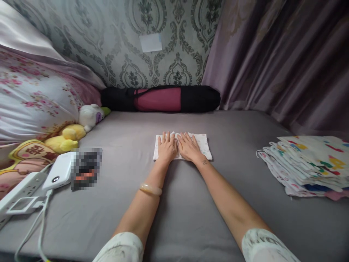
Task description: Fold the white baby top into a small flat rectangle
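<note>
A folded white cloth point(203, 143) with a faint print lies flat on the grey bed sheet point(180, 203), straight ahead of me. My left hand point(167, 147) rests palm down on its left half, fingers stretched out. On the middle of the cloth lies my right hand point(188, 146), also flat with its fingers spread. The two hands are side by side, and neither grips anything. Off to the right is a stack of folded cloths point(313, 163) with colourful prints.
At the left are a white power bank point(60, 169), a power strip point(24, 189) with cables, and plush toys point(65, 138) beside a floral pillow point(32, 94). Against the patterned wall lies a long black and red bag point(160, 99). A purple curtain point(259, 54) hangs at the right.
</note>
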### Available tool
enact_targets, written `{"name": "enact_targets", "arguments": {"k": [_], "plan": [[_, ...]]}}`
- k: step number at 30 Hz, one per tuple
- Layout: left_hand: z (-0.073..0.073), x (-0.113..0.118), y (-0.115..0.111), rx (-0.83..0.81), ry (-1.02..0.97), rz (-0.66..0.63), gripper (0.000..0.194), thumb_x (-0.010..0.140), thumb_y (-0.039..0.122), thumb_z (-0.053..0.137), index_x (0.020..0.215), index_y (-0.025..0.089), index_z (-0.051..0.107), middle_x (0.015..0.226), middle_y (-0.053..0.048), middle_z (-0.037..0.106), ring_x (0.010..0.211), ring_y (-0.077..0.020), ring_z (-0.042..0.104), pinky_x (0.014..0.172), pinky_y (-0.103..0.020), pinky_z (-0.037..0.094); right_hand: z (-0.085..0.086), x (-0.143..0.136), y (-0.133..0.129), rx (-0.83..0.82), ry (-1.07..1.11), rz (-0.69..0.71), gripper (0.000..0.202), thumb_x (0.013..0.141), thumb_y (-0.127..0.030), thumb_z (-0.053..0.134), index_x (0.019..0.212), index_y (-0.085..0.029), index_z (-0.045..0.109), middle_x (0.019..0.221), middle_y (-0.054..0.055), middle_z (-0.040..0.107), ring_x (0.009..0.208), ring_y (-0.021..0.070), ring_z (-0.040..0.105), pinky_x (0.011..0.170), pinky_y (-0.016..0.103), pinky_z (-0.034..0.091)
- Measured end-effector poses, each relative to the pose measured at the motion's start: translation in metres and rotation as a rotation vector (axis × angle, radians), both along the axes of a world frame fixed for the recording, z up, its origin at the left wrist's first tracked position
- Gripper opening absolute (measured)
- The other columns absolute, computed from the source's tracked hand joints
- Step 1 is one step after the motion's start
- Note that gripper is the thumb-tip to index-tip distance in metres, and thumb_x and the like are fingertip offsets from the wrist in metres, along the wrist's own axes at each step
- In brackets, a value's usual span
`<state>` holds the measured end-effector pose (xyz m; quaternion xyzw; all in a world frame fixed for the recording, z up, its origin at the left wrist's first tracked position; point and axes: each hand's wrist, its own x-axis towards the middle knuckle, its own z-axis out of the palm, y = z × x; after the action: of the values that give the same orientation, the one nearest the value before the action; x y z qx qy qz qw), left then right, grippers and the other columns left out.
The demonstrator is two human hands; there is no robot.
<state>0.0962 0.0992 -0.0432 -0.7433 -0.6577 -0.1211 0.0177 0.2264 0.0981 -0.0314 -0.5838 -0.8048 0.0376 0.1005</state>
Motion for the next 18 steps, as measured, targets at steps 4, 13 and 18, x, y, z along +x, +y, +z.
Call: {"name": "enact_targets", "arguments": {"k": [4,13,18], "plan": [[0.0,0.0,-0.001,-0.038,0.015,-0.056,0.056,0.101,0.043,0.021,0.15,0.022,0.036,0.159,-0.007,0.03,0.149,-0.0277,0.017,0.12,-0.05,0.012,0.0,0.006,0.0,0.006,-0.019,-0.046,0.056,0.098,-0.029,0.025,0.152,-0.016,0.034,0.159,0.007,0.028,0.147,0.0253,0.018,0.119,0.05,0.009],[0.002,-0.002,-0.001,-0.007,0.014,-0.015,0.057,0.101,0.043,0.02,0.151,0.021,0.036,0.158,-0.008,0.031,0.149,-0.0275,0.018,0.121,-0.049,0.014,-0.002,0.01,0.0,-0.012,-0.026,-0.07,0.055,0.099,-0.03,0.024,0.152,-0.018,0.033,0.16,0.007,0.026,0.148,0.0248,0.018,0.119,0.049,0.012],[-0.002,-0.009,0.0,-0.084,0.014,0.05,0.06,0.1,0.043,0.02,0.149,0.012,0.036,0.157,-0.014,0.032,0.147,-0.0295,0.023,0.12,-0.049,0.016,-0.004,0.017,0.001,-0.019,-0.03,-0.135,0.057,0.098,-0.03,0.025,0.153,-0.013,0.031,0.16,0.008,0.024,0.147,0.0262,0.018,0.119,0.048,0.011]]}}
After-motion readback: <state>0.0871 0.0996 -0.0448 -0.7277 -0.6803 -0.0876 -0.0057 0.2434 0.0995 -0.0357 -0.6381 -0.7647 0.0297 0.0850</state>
